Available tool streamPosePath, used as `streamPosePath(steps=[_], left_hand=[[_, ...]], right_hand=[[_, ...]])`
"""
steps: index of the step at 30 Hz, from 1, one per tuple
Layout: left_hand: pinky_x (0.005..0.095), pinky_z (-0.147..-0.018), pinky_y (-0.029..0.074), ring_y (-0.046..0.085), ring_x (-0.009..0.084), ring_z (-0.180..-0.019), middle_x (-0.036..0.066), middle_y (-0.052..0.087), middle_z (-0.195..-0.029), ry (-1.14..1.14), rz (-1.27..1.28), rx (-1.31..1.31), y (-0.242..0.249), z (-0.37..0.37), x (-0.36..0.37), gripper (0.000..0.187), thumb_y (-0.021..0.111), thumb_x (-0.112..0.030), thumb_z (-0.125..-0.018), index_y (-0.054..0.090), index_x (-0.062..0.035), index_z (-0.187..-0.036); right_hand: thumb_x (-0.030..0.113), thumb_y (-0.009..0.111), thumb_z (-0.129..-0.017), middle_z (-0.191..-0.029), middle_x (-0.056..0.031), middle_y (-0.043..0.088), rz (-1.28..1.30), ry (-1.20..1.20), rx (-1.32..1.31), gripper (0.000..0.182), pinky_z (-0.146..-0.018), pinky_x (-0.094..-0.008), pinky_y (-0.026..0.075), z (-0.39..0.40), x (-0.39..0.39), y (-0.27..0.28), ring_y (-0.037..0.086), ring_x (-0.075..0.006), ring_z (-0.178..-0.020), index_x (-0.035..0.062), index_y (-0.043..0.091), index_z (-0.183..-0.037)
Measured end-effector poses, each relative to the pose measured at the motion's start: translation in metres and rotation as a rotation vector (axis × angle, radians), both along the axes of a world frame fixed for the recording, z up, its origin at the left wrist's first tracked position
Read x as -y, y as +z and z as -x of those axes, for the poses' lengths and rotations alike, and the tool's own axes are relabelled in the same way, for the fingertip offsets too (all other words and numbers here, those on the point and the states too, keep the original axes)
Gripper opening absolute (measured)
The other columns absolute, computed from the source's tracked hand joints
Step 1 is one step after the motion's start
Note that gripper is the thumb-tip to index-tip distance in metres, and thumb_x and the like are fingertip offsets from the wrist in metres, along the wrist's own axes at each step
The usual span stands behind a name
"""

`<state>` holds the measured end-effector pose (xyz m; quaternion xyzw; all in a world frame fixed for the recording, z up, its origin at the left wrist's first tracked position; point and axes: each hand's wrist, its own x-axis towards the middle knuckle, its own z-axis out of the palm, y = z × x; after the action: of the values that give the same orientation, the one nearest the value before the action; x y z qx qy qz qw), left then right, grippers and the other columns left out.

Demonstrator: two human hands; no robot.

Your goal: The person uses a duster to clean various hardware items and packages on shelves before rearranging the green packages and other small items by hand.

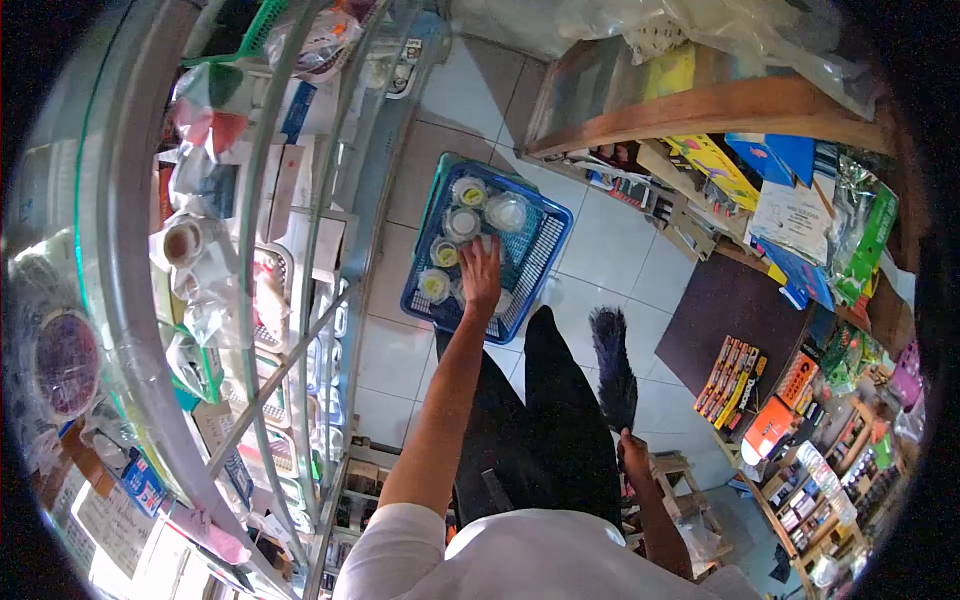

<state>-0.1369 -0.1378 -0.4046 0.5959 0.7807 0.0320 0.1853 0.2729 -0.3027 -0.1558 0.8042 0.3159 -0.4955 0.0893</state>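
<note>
My left hand (480, 275) reaches down into a blue plastic basket (563, 225), with its fingers stretched out over the contents. Several round, clear-lidded tubs (462, 223) lie around the fingers, some with yellow-green labels. A larger clear container (507, 211) sits just beyond the fingertips. The wrist partly covers the tubs at the near side. Low on my right side, my right hand (632, 455) is closed around the handle end of a dark feather duster (612, 365), whose bushy head points forward over the floor.
At left stands a glass display case (260, 330) with metal bars and packaged goods. A teal basket edge (437, 190) shows beneath the blue one. To the right, wooden shelves (800, 560) and a brown surface (735, 310) carry boxes and packets. White floor tiles (620, 260) lie between.
</note>
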Motion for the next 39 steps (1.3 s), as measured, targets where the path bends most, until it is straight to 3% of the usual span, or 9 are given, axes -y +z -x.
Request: streamPosePath(steps=[9, 13, 15, 17, 23, 25, 31, 33, 39], left_hand=[[0.0543, -0.105, 0.025, 0.031, 0.0400, -0.130, 0.025, 0.030, -0.140, 0.344, 0.003, 0.164, 0.057, -0.007, 0.029, 0.076, 0.067, -0.016, -0.077, 0.031, -0.0149, -0.143], [0.0559, -0.104, 0.027, 0.033, 0.0399, -0.129, 0.026, 0.032, -0.139, 0.239, -0.037, 0.019, 0.031, -0.010, 0.035, 0.071, 0.061, -0.016, -0.081, 0.030, -0.0160, -0.144], [0.0541, -0.102, 0.029, 0.034, 0.0406, -0.126, 0.022, 0.031, -0.141, -0.059, -0.057, -0.173, 0.015, -0.014, 0.036, 0.063, 0.060, -0.014, -0.082, 0.037, -0.0164, -0.141], [0.0547, -0.102, 0.029, 0.033, 0.0393, -0.127, 0.019, 0.032, -0.142, -0.023, -0.039, -0.185, 0.019, -0.021, 0.033, 0.061, 0.059, -0.018, -0.082, 0.039, -0.0152, -0.140], [0.0555, -0.105, 0.024, 0.027, 0.0409, -0.131, 0.026, 0.023, -0.143, 0.194, -0.124, -0.004, 0.059, -0.039, 0.048, 0.065, 0.062, -0.023, -0.083, 0.035, -0.0128, -0.141], [0.0559, -0.105, 0.022, 0.025, 0.0437, -0.131, 0.026, 0.018, -0.146, 0.219, -0.126, 0.049, 0.076, -0.051, 0.062, 0.067, 0.064, -0.022, -0.083, 0.034, -0.0115, -0.141], [0.0573, -0.105, 0.020, 0.022, 0.0477, -0.132, 0.031, 0.015, -0.144, 0.523, -0.239, 0.097, 0.107, -0.116, 0.115, 0.061, 0.064, -0.022, -0.085, 0.035, -0.0093, -0.137], [0.0575, -0.105, 0.021, 0.022, 0.0483, -0.131, 0.031, 0.017, -0.143, 0.485, -0.277, 0.104, 0.112, -0.139, 0.116, 0.058, 0.064, -0.025, -0.085, 0.038, -0.0078, -0.134], [0.0558, -0.105, 0.024, 0.023, 0.0476, -0.131, 0.031, 0.021, -0.141, 0.256, -0.343, 0.233, 0.118, -0.201, 0.070, 0.055, 0.065, -0.020, -0.083, 0.041, -0.0051, -0.129]], right_hand=[[0.044, 0.053, -0.093, -0.055, 0.0026, 0.042, -0.060, -0.009, -0.111, 0.048, -0.050, -0.0281, 0.029, 0.000, -0.025, -0.004, 0.037, -0.0097, -0.051, 0.0104, 0.048, -0.060], [0.043, 0.050, -0.095, -0.056, 0.0025, 0.042, -0.073, -0.002, -0.126, 0.051, -0.052, -0.0303, 0.031, 0.001, -0.039, -0.001, 0.038, -0.0101, -0.053, 0.0069, 0.046, -0.060], [0.043, 0.052, -0.095, -0.055, 0.0021, 0.042, -0.032, -0.071, -0.154, 0.049, -0.052, -0.0293, 0.030, -0.003, -0.043, 0.004, 0.038, -0.0090, -0.052, 0.0081, 0.047, -0.061], [0.043, 0.053, -0.095, -0.056, 0.0025, 0.042, -0.042, -0.072, -0.145, 0.048, -0.052, -0.0292, 0.029, -0.007, -0.046, 0.009, 0.037, -0.0085, -0.053, 0.0082, 0.047, -0.062], [0.046, 0.052, -0.094, -0.052, 0.0039, 0.040, -0.205, 0.109, -0.103, 0.049, -0.045, -0.0264, 0.027, -0.065, -0.042, -0.028, 0.035, -0.0076, -0.046, 0.0108, 0.050, -0.060], [0.049, 0.051, -0.093, -0.052, 0.0036, 0.041, -0.186, -0.046, -0.129, 0.050, -0.043, -0.0271, 0.026, -0.079, -0.054, -0.032, 0.034, -0.0081, -0.044, 0.0115, 0.050, -0.059], [0.052, 0.048, -0.093, -0.050, 0.0030, 0.039, -0.009, -0.058, -0.088, 0.051, -0.041, -0.0271, 0.027, -0.122, -0.096, -0.038, 0.035, -0.0071, -0.042, 0.0084, 0.051, -0.067], [0.051, 0.049, -0.093, -0.049, 0.0034, 0.038, -0.038, 0.002, -0.087, 0.049, -0.037, -0.0270, 0.026, -0.147, -0.093, -0.045, 0.034, -0.0063, -0.039, 0.0080, 0.052, -0.070], [0.044, 0.056, -0.091, -0.051, 0.0044, 0.039, -0.061, -0.325, -0.176, 0.039, -0.037, -0.0266, 0.028, -0.203, -0.015, -0.062, 0.035, -0.0062, -0.041, 0.0089, 0.058, -0.074]])
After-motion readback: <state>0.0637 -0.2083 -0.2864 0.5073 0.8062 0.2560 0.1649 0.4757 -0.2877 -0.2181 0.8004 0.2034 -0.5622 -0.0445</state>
